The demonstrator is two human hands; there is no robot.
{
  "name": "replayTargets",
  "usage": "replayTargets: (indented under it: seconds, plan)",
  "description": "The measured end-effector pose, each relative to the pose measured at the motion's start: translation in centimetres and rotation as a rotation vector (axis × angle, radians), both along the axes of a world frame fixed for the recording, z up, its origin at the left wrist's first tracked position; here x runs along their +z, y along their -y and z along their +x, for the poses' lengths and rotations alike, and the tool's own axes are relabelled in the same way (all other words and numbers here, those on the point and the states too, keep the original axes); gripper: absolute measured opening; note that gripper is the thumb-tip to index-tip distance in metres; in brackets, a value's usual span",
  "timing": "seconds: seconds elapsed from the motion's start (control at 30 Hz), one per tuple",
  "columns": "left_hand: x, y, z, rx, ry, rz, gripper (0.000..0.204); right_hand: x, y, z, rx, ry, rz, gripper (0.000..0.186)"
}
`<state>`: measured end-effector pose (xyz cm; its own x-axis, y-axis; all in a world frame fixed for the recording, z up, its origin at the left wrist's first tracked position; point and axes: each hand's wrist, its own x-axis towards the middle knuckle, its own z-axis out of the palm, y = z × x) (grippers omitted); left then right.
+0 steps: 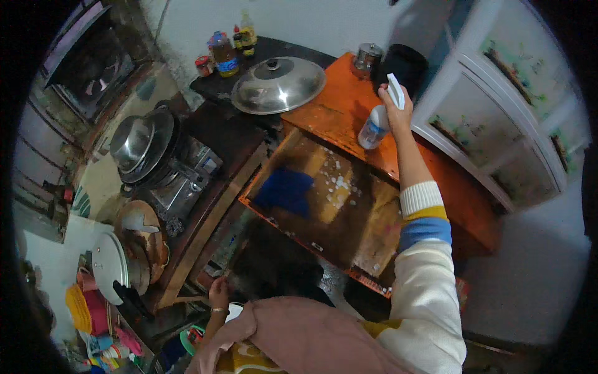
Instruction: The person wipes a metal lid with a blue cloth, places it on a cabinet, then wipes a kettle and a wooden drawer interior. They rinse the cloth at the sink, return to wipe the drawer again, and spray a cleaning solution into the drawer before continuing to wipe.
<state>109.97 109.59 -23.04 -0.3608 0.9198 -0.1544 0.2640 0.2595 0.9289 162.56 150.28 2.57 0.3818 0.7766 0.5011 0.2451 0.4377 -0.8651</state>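
Observation:
My right hand is stretched out over the orange wooden top. It is closed around a clear bottle with a blue label and a white handle-like top, tilted above the surface. Below it, a wooden drawer is pulled out. Inside lie a dark blue cloth and several small white pieces. Down by the front edge of the dark counter, my left hand has its fingers curled in. Whatever may be in them is hidden.
On the left counter stand a gas stove with a wok and a lidded pot. A large metal lid lies beside an oil bottle. At the right are a glass jar and a white cabinet.

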Motion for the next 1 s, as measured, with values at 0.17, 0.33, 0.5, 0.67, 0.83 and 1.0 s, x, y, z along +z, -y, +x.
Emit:
replayTargets:
  seconds: [0.17, 0.33, 0.5, 0.67, 0.83, 1.0]
  plan:
    - [1.0, 0.8, 1.7, 0.172, 0.327, -0.088, 0.013, -4.1, -10.0, 2.7, -0.218, 0.242, 0.027, 0.043]
    - [1.3, -5.0, 2.1, 0.049, 0.225, -0.042, 0.019, -2.9, -10.0, 3.7, -0.236, 0.283, -0.205, 0.092]
    - [0.4, -14.9, 3.8, 0.099, 0.310, -0.045, 0.028, -8.7, 2.7, -6.0, -0.410, 0.465, 0.002, 0.043]
    - [-0.7, -25.7, 6.7, -0.002, -0.242, 0.179, 0.035, -21.4, 7.6, -20.4, 0.546, 1.067, -0.425, 0.068]
    - [-1.6, -31.9, 8.8, -0.129, -0.311, 0.087, 0.039, -30.1, 8.3, -26.1, 0.424, 1.031, -0.901, 0.045]
    - [-1.3, -32.2, 8.5, -0.384, -0.515, -0.055, 0.041, -24.2, 11.2, -17.9, -0.020, 0.723, -0.384, 0.030]
